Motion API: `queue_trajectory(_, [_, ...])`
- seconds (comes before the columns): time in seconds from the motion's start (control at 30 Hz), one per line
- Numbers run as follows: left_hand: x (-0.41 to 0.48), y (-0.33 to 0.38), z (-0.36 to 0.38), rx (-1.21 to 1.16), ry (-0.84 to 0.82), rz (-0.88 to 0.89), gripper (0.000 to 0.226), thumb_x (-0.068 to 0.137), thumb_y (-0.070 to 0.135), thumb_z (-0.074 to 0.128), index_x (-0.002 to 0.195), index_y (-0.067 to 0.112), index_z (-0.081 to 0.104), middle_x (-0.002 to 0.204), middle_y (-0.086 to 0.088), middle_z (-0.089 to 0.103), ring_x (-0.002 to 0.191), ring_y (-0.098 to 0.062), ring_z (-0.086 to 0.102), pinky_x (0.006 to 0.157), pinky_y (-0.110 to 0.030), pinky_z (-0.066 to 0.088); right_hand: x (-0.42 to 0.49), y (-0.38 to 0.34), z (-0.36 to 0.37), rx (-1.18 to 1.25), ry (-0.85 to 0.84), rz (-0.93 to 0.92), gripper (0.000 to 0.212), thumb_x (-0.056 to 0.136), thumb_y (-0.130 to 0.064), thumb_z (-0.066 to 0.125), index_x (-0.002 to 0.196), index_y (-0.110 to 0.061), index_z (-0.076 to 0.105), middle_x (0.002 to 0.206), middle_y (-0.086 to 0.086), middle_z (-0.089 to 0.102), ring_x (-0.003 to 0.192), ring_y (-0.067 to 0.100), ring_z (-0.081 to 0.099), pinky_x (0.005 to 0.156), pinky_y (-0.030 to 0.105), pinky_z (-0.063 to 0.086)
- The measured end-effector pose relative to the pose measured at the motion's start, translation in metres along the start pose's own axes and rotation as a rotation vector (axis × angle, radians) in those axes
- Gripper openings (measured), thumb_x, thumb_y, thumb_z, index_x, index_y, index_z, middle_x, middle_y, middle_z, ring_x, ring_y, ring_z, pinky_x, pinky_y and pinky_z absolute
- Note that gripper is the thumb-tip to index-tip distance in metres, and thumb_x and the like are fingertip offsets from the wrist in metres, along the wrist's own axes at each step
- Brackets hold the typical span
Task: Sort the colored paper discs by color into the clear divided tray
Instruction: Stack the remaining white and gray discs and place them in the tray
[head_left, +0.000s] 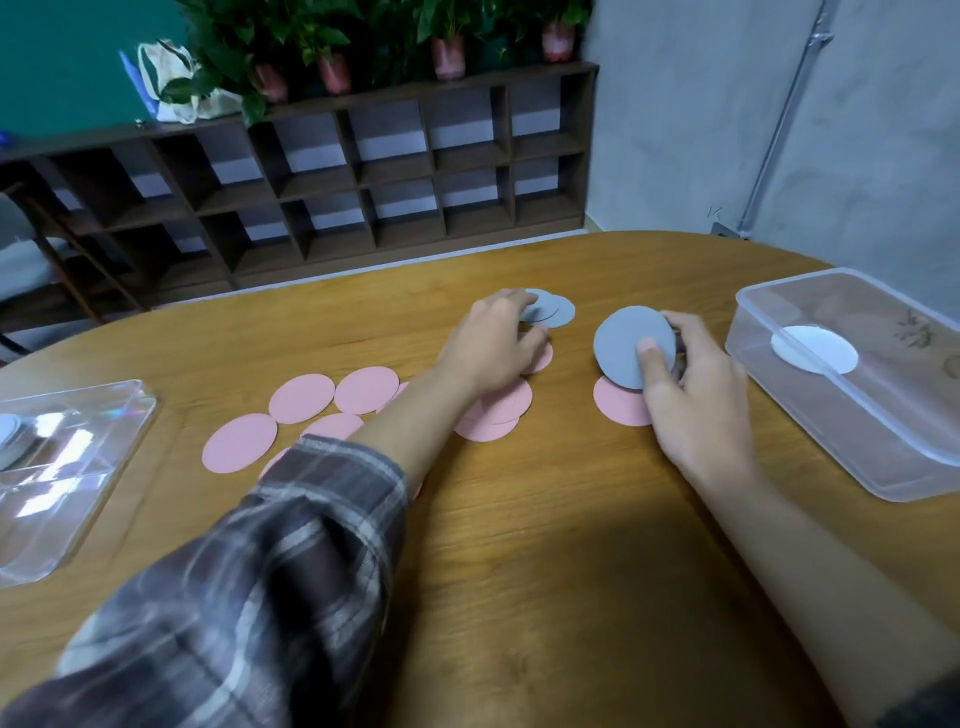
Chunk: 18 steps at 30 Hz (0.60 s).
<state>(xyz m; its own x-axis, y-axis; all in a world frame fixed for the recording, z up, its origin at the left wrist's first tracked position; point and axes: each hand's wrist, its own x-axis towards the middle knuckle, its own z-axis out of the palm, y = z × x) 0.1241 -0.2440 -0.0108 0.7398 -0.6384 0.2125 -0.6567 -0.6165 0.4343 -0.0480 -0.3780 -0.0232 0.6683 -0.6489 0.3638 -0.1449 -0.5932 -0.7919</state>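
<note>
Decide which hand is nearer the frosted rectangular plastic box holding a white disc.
Right. The right hand, gripping a grey paper disc, sits just left of the frosted plastic box; the left hand lies farther left.

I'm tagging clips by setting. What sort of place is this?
Likely an office or classroom-type room: a rounded wooden table, a low dark cubby shelf against the wall, and potted plants lined along its top.
</note>
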Motion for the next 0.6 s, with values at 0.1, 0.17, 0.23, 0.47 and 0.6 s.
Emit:
queue_trajectory(0.1, [0.016, 0.002, 0.003, 0.023, -0.076, -0.016, 0.065, 0.102, 0.043, 0.062, 0.158, 0.015, 0.042, 0.168, -0.006, 0.034, 0.155, -0.028, 0.03, 0.125, -0.04, 0.026, 0.0, 0.002, 0.001, -0.022, -0.014, 0.01, 0.034, 0.103, -0.024, 0.055, 0.136, -0.017, 0.056, 0.122, 0.002, 0.065, 0.099, 0.01, 0.049, 0.079, 0.016, 0.03])
queue_trajectory(0.17, [0.023, 0.003, 0.006, 0.02, -0.125, -0.041, 0.07, 0.101, 0.048, 0.062, 0.16, 0.018, 0.039, 0.17, -0.005, 0.029, 0.156, -0.028, 0.028, 0.126, -0.041, 0.024, 0.0, 0.001, 0.001, -0.033, -0.018, 0.006, 0.034, 0.103, -0.024, 0.055, 0.136, -0.016, 0.056, 0.122, 0.003, 0.065, 0.099, 0.01, 0.049, 0.078, 0.015, 0.03])
queue_trajectory(0.23, [0.03, 0.003, 0.01, 0.044, -0.139, -0.043, 0.064, 0.101, 0.049, 0.06, 0.156, 0.019, 0.045, 0.165, -0.006, 0.04, 0.151, -0.029, 0.037, 0.122, -0.043, 0.032, 0.001, 0.001, 0.001, -0.036, -0.023, 0.002, 0.034, 0.104, -0.024, 0.055, 0.137, -0.016, 0.056, 0.124, 0.003, 0.065, 0.102, 0.011, 0.051, 0.082, 0.019, 0.034])
queue_trajectory(0.47, [0.02, 0.005, 0.01, 0.222, -0.014, 0.051, 0.04, 0.107, 0.042, 0.053, 0.137, 0.019, 0.065, 0.13, -0.008, 0.071, 0.116, -0.032, 0.064, 0.092, -0.042, 0.054, 0.0, -0.001, 0.0, -0.046, -0.04, 0.017, 0.035, 0.104, -0.026, 0.054, 0.139, -0.017, 0.055, 0.126, 0.002, 0.064, 0.104, 0.009, 0.051, 0.082, 0.018, 0.034])
queue_trajectory(0.6, [0.007, 0.005, 0.009, 0.277, -0.005, 0.093, 0.037, 0.109, 0.04, 0.048, 0.13, 0.017, 0.068, 0.117, -0.011, 0.074, 0.105, -0.034, 0.068, 0.081, -0.041, 0.053, 0.0, -0.002, -0.001, -0.032, -0.055, 0.005, 0.034, 0.104, -0.024, 0.054, 0.138, -0.017, 0.055, 0.123, 0.003, 0.065, 0.102, 0.011, 0.052, 0.083, 0.022, 0.037])
